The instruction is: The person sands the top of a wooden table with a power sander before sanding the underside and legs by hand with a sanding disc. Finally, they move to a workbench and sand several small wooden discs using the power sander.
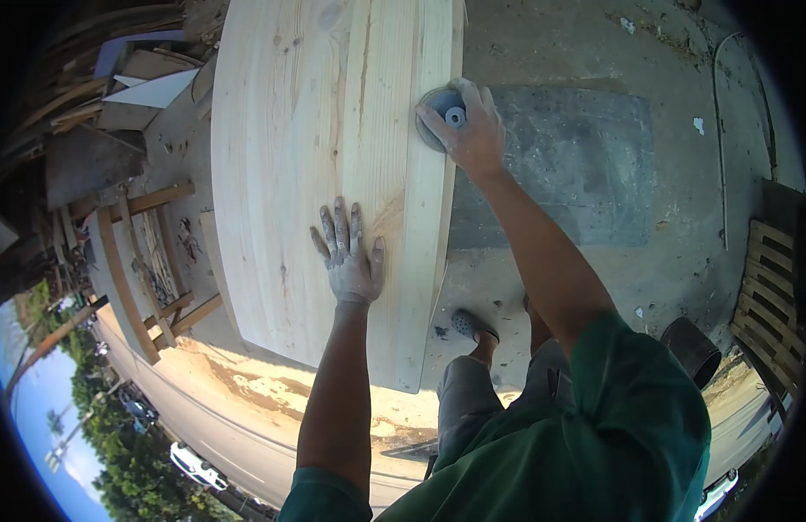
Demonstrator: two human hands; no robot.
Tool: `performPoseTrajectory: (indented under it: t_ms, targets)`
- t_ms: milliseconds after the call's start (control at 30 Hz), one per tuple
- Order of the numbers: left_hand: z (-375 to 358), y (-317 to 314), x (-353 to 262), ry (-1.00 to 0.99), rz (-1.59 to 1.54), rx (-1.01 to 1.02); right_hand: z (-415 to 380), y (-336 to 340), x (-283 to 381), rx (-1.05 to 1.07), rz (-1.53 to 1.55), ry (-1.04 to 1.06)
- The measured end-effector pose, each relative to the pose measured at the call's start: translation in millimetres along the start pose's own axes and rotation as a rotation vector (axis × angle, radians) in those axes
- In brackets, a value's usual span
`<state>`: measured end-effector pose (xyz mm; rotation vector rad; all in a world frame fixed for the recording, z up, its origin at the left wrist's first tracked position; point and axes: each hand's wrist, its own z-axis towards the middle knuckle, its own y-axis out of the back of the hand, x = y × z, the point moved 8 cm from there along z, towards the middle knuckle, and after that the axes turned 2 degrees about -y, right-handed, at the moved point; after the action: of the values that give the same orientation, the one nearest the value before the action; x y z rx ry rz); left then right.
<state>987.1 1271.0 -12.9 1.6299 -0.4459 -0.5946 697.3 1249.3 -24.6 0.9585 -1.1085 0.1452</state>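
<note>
A broad board of pale planks with visible grain and knots stretches away from me. My left hand lies flat on its surface, dusty, fingers spread and holding nothing. At the board's right edge, my right hand curls its fingers round a grey round sanding disc with a hub in its middle. The disc rests on the strip along that edge, partly covered by my fingers. Its underside is hidden.
A dark flat sheet lies on the concrete floor right of the board. Wooden frames and scrap boards stand at the left. A slatted pallet and a black bucket are at the right.
</note>
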Motion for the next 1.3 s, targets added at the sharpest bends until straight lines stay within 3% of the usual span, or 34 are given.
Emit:
performPoseTrajectory:
  t_ms: [67,133,200,300,367,467,500,600,667,767,800,867,933,1000,1100,1233,1300]
  targets:
    - [-1,0,0,-0.007,-0.004,-0.010,78,-10,-10,-0.052,-0.045,-0.047]
    - [0,1,-1,-0.005,-0.014,-0.013,92,-8,-13,-0.061,-0.001,-0.102]
    - [-3,2,-2,-0.006,-0.027,-0.016,44,-7,-16,-0.041,0.082,-0.172]
    - [0,5,-1,-0.014,-0.039,-0.026,-122,-8,-18,0.117,0.351,-0.098]
    - [1,6,-2,-0.009,-0.038,-0.010,-219,-5,-23,0.257,0.455,-0.215]
    - [1,8,-3,-0.008,-0.069,-0.009,-184,-15,-28,0.225,0.468,-0.169]
    - [3,7,-1,-0.008,-0.074,-0.015,-128,-20,-30,0.174,0.459,-0.151]
    - [0,6,0,-0.007,-0.075,-0.002,67,-39,-39,0.017,0.615,-0.422]
    - [5,6,0,-0.015,-0.076,0.011,170,-49,-51,-0.003,0.542,-0.435]
    - [10,6,-2,0.006,-0.041,0.025,200,-56,-65,-0.066,0.443,-0.413]
    - [17,4,0,0.030,-0.017,0.036,173,-49,-60,-0.068,0.421,-0.408]
    - [68,7,1,0.092,0.048,0.029,93,-33,-43,-0.122,0.364,-0.202]
    - [146,11,-5,0.107,0.066,0.032,11,-14,-22,0.152,0.243,-0.154]
    - [235,15,-19,0.042,0.065,0.027,-19,-1,-9,0.337,0.109,0.058]
    - [350,16,-43,-0.010,0.078,-0.002,72,0,-10,0.301,-0.002,0.197]
    - [465,17,-57,0.077,0.037,-0.067,295,-17,-45,0.029,0.101,-0.057]
    - [506,18,-51,0.159,0.019,-0.110,335,-24,-43,-0.025,0.082,-0.066]
